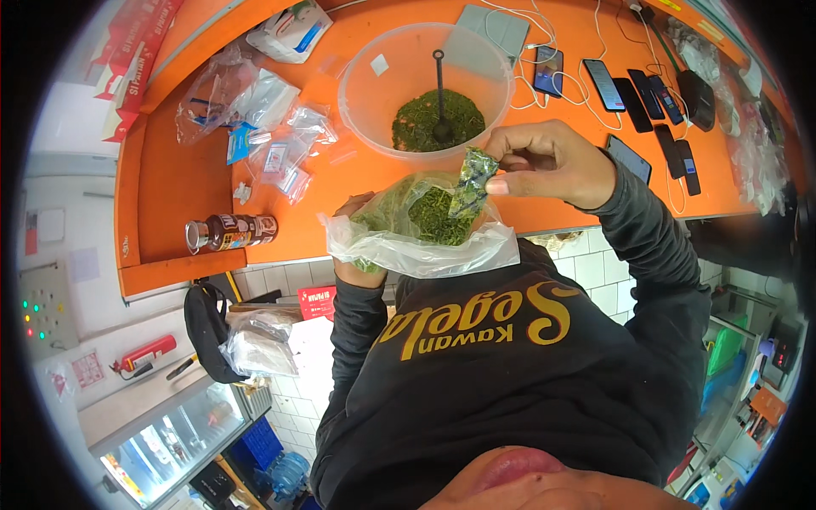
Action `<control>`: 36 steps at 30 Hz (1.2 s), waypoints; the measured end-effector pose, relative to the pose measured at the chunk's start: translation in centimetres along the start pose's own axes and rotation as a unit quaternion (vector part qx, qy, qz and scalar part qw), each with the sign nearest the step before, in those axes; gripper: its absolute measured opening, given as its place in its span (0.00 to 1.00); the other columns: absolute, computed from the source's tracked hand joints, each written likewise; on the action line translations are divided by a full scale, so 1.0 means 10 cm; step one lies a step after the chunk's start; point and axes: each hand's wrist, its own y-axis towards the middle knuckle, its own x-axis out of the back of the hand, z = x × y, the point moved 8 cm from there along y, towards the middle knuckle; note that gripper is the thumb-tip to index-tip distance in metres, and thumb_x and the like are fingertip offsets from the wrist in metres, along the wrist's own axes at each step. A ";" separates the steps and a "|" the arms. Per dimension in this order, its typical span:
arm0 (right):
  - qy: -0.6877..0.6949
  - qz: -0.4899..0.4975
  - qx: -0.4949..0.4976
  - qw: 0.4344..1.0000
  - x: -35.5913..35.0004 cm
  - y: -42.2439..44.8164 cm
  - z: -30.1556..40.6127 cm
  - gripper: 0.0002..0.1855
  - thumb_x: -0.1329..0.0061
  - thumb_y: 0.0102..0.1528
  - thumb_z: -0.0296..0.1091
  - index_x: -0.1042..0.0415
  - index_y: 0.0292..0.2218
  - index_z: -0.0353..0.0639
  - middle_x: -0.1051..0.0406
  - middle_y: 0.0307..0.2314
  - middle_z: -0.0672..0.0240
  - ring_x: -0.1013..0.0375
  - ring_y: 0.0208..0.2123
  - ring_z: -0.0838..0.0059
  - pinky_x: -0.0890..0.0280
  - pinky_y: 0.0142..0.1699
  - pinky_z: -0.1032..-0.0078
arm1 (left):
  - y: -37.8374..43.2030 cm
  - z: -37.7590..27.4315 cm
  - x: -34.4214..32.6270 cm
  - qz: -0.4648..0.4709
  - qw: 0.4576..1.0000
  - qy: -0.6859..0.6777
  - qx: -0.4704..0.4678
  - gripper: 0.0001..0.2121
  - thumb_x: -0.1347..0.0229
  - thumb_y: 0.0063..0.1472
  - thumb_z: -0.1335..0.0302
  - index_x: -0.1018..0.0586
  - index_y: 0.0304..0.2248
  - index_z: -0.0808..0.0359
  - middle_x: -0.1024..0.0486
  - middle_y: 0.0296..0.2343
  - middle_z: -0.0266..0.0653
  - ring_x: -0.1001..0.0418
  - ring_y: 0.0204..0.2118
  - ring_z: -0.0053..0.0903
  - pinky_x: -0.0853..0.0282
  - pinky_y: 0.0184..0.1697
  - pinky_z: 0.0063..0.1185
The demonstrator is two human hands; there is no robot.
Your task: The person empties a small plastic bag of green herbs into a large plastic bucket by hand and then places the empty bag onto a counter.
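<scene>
My left hand [354,203] holds a clear plastic bag [433,255] at its left side, and the bag partly hides the hand. Inside the open bag lie chopped, dry-looking green flakes [440,217]. Between thumb and fingers, my right hand [554,162] pinches a small shiny green packet [473,182] over the bag's mouth; it looks like clear film with green flakes in it. Just beyond stands a translucent plastic tub [363,95] with more green flakes [414,115] at its bottom. A black long-handled scoop [440,95] rests in them.
On the orange table [306,236], small clear plastic bags [280,153] lie at left, behind a sticker-covered bottle [233,233]. Several phones [602,86] and white charging cables [577,95] spread to the right. A grey tablet or folder [500,29] lies behind the tub.
</scene>
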 end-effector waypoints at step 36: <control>-0.391 0.233 -0.464 0.760 0.30 -1.27 -3.37 0.16 0.61 0.57 0.42 0.29 0.34 0.40 0.28 0.26 0.58 0.26 0.32 0.69 0.31 0.30 0.70 | -1.26 0.02 1.38 -0.333 0.943 0.012 0.020 0.24 0.38 0.46 0.75 0.32 0.42 0.72 0.29 0.39 0.48 0.30 0.43 0.33 0.40 0.50 0.30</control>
